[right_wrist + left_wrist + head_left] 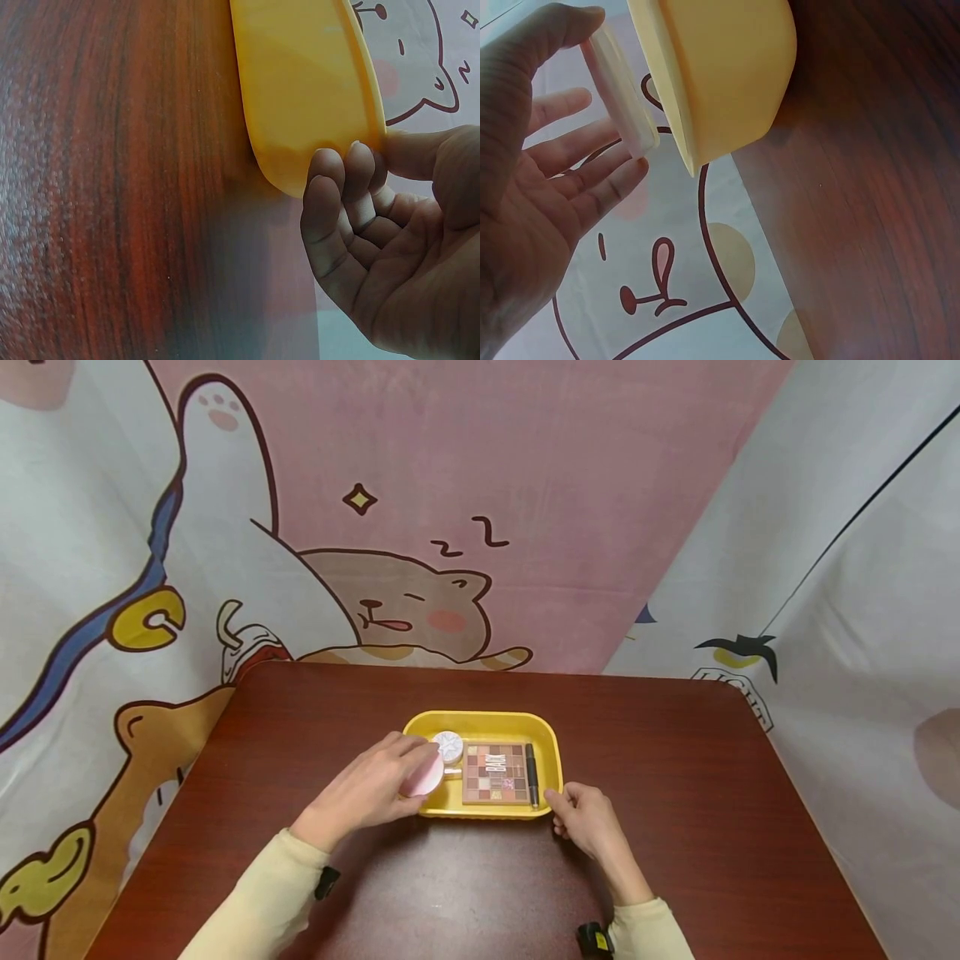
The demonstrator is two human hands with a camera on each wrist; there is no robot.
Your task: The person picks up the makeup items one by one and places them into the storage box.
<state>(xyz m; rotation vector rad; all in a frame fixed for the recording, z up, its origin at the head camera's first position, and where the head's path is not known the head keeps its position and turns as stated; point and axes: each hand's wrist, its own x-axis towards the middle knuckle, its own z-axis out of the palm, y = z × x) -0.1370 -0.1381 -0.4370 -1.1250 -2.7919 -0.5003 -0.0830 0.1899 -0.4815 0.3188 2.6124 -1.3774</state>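
Note:
My left hand (367,785) holds a round, flat pink compact (426,779) over the left end of a yellow tray (487,720). In the left wrist view the compact (621,94) is seen edge-on, between the thumb and the fingertips, beside the tray's wall (731,75). At the tray's front right corner, my right hand (591,820) pinches the rim; the right wrist view shows the thumb on the rim and curled fingers against the outer wall (307,90). Inside the tray lie a white patterned round case (447,747), an eyeshadow palette (480,781) and a black pen-like stick (532,772).
The tray stands on a dark reddish-brown table (660,760). A small pale item (452,772), partly covered, lies left of the palette. Behind the table hangs a cloth (585,510) printed with cartoon animals.

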